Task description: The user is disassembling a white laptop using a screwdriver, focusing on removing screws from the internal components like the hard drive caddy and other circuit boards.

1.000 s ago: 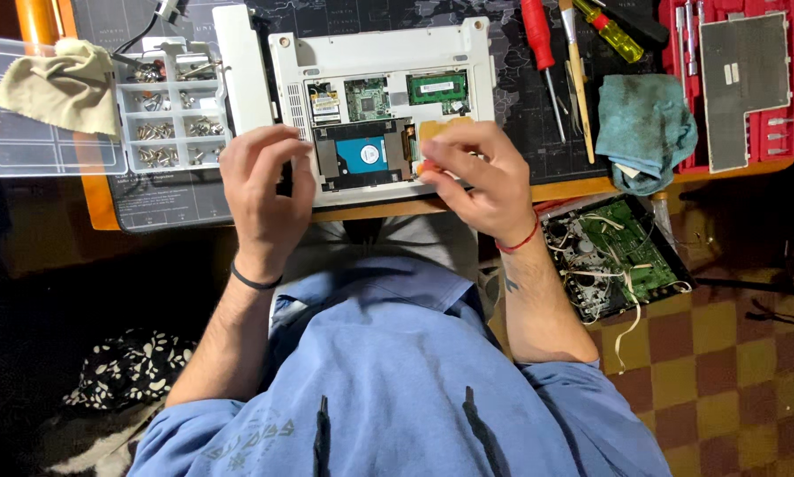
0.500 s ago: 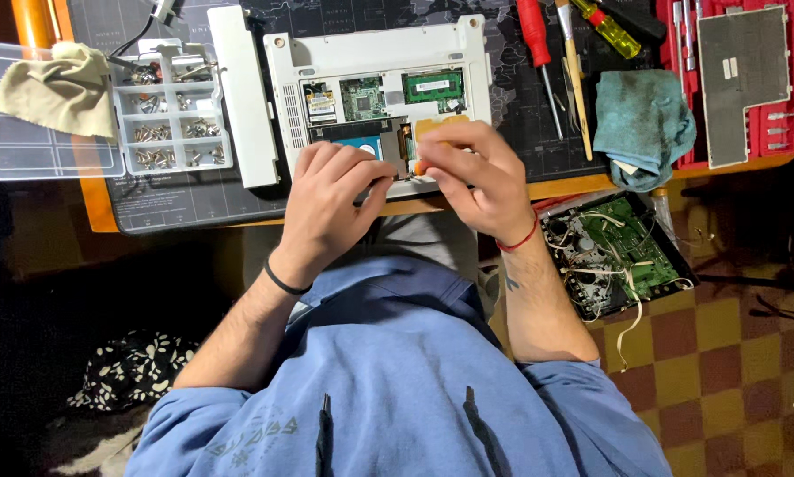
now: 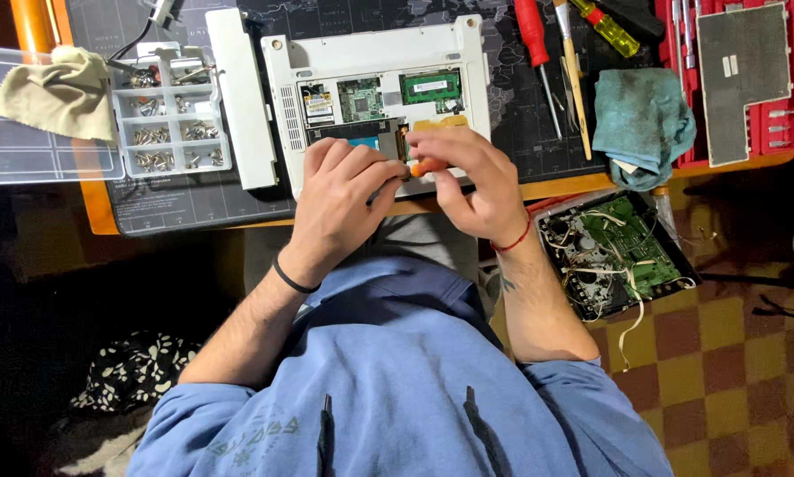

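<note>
Both hands sat mid-frame on the open white laptop [image 3: 375,53]: left hand [image 3: 339,199] curled over the drive bay, right hand [image 3: 467,181] pinching a small orange tool [image 3: 425,165].

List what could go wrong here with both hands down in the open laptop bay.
1. The left hand covers the drive bay of the white laptop, so the right hand, pinching a small orange tool, works partly blind and could slip onto the exposed green boards.
2. The laptop sits at the table edge; pressure might tip it toward the lap.
3. The open screw tray lies close by; an elbow could scatter it.
</note>
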